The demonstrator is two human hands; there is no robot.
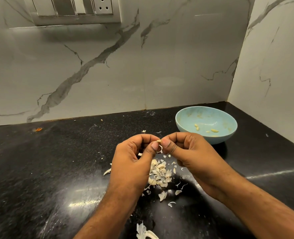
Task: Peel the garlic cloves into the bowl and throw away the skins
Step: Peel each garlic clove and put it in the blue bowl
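Pinching a small garlic clove (158, 141) between thumb and curled fingers, the left hand (134, 157) and right hand (185, 150) meet thumb-tip to thumb-tip above the black counter (48, 169), forearms angling in from below. A pile of papery skins (158, 175) lies on the counter under the hands. The blue bowl (206, 125), holding a few peeled cloves (214, 130), sits just beyond the right hand.

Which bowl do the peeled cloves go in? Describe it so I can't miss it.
Start at the back right corner of the black countertop, where the two marble walls meet. The light blue bowl sits there, beyond the right hand. It is the only dish in view, with a few peeled cloves inside.
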